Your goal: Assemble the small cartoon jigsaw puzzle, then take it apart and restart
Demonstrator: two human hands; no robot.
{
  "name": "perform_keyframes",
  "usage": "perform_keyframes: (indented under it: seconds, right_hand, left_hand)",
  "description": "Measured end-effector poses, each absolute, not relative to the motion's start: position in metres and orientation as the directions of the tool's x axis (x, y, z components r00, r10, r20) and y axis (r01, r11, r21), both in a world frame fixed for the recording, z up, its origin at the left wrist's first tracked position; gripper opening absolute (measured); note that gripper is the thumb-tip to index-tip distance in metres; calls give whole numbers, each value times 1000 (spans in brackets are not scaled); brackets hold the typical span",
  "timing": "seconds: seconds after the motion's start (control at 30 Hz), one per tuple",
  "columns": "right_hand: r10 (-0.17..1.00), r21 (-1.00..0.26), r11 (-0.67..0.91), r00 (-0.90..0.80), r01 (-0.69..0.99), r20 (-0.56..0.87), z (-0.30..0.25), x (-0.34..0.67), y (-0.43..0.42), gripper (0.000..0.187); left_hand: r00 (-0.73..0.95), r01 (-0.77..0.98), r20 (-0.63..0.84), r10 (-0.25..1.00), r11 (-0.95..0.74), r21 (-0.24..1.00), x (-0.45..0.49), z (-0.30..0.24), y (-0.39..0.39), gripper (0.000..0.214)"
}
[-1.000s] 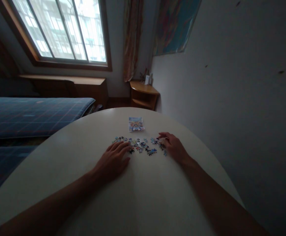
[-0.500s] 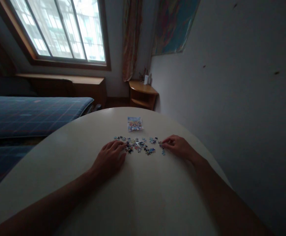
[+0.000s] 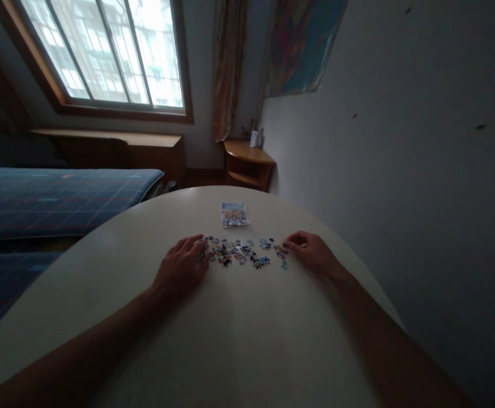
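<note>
Many small jigsaw puzzle pieces (image 3: pixel 239 251) lie in a loose, multicoloured spread across the middle of the white round table (image 3: pixel 247 323). At the left end of the spread is my left hand (image 3: pixel 183 263), palm down with fingers stretched out and the fingertips touching the outermost pieces. My right hand (image 3: pixel 313 253) rests at the right end, thumb and forefinger pinched beside a small group of pieces (image 3: pixel 280 250). Whatever sits between those fingertips is too small to make out. Beyond the pieces lies a flat picture sheet or packet (image 3: pixel 234 215) with a colourful print.
A mattress with a plaid cover (image 3: pixel 60 198) stands left of the table. Behind the table are a low wooden corner shelf (image 3: pixel 247 150), a curtain (image 3: pixel 225 73) and a window (image 3: pixel 115 54). A pale wall (image 3: pixel 392 187) runs close along the right side.
My left hand has slid left, uncovering pieces at that end of the spread. My right hand's fingertips have drawn slightly to the right, off the pieces they were touching.
</note>
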State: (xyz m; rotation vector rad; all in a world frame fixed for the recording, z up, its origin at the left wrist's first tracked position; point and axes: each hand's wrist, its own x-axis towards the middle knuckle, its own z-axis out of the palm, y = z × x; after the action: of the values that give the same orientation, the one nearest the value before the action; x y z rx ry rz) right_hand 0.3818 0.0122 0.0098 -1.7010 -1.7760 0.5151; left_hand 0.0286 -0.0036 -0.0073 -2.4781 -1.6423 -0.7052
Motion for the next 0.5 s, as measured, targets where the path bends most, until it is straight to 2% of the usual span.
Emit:
perform_keyframes:
  seconds: [0.13,0.3,0.4,0.5]
  right_hand:
    - [973,-610,73,79,789,219,6,381,14,17]
    - [958,-550,96,74,830,278,4,375,14,15]
    - [949,-520,138,38,843,314,6,364,12,13]
    - [925,-467,261,-81,845,371,7,347,8,13]
  left_hand:
    - [320,889,385,866,-414,193,24,-11,5,34]
    - [371,851,373,851,-472,230,22,-19,10,36]
    - [369,839,369,853,-477,263,21,-20,11,36]
    - [379,822,372,847,-493,284,20,-19,12,34]
